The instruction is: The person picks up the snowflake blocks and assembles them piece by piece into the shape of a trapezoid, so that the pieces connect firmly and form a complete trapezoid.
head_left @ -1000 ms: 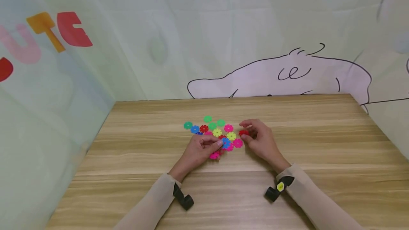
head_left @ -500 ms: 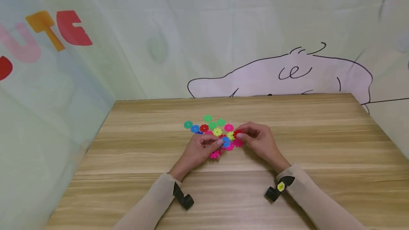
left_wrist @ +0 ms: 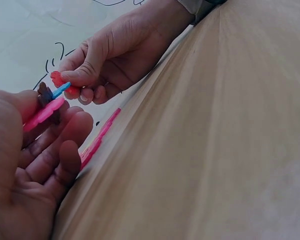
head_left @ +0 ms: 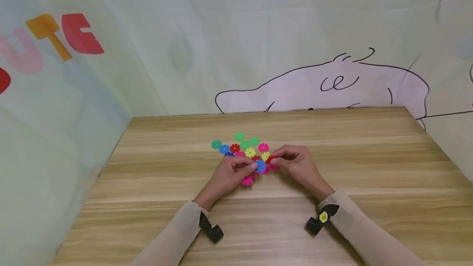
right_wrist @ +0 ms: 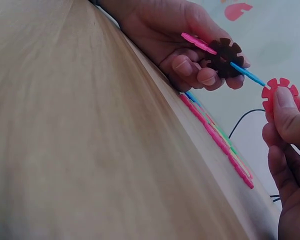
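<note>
Two hands come together just below the middle of the head view, both with narrow grips, above the wooden table (head_left: pixel 258 229). Left of centre, the left hand (head_left: pixel 230 175) pinches a joined piece (left_wrist: pixel 43 114): a pink disc (right_wrist: pixel 197 42) and a blue disc (right_wrist: pixel 246 73) set edge-on to a dark disc (right_wrist: pixel 224 59), seemingly slotted into it. Held this way, the blue rim is left free, jutting toward the other hand. Right of centre, the right hand (head_left: pixel 298 165) nips a red disc (right_wrist: pixel 268 95) between thumb and fingertips, perhaps so that its notched edge is exposed. In the right wrist view, blue and red rims look very close; whether they touch, I cannot tell. Loose discs (head_left: pixel 235 148), among them a yellow disc (head_left: pixel 250 152) and a green disc (head_left: pixel 239 136), lie near the hands around mid-frame, probably for easy reach.
</note>
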A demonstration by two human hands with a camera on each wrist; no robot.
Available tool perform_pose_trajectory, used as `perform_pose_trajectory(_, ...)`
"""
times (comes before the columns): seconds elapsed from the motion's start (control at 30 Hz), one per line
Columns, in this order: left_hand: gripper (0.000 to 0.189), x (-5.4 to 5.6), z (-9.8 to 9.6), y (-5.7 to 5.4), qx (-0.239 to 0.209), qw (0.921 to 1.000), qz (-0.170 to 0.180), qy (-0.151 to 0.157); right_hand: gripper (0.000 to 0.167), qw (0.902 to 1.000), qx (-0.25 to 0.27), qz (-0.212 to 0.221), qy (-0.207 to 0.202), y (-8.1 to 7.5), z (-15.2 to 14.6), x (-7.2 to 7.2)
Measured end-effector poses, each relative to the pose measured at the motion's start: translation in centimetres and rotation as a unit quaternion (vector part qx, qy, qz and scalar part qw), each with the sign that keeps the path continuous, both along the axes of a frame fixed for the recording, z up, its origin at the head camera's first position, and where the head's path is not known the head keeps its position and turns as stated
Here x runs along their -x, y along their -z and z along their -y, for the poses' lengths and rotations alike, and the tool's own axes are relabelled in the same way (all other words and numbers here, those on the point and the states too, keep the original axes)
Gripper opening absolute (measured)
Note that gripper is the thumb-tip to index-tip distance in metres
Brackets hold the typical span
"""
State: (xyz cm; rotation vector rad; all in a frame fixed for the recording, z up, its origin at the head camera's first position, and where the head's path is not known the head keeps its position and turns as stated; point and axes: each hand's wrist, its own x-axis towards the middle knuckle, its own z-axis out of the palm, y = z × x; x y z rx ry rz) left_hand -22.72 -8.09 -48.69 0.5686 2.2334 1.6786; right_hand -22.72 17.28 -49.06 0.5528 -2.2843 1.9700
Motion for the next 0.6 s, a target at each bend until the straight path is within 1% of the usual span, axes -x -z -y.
perform_pose_trajectory(0.17, 0.023, 0.0, 0.0, 0.2, -0.004, 0.9998, -0.01, 0.016, 0.01, 0.9999, -0.003, -0.01, -0.01, 0.1, 0.1, 0.0)
perform_pose_trajectory(0.3, 0.023, 0.0, 0.0, 0.1, -0.001, 0.9996, -0.02, 0.019, 0.008, 0.9996, -0.001, -0.025, -0.016, 0.2, 0.3, 0.0)
perform_pose_trajectory(0.4, 0.022, 0.0, 0.1, 0.1, 0.004, 0.9994, -0.029, 0.019, 0.009, 0.9991, 0.004, -0.038, -0.02, 0.3, 0.5, 0.0)
perform_pose_trajectory(0.5, 0.021, 0.0, 0.1, 0.1, 0.005, 0.9992, -0.035, 0.018, 0.01, 0.9986, 0.005, -0.05, -0.013, 0.3, 0.8, -0.2)
perform_pose_trajectory(0.6, 0.02, 0.0, -0.1, 0.2, 0.001, 0.999, -0.041, 0.018, 0.012, 0.9979, -0.006, -0.065, -0.003, 0.4, 1.2, -0.4)
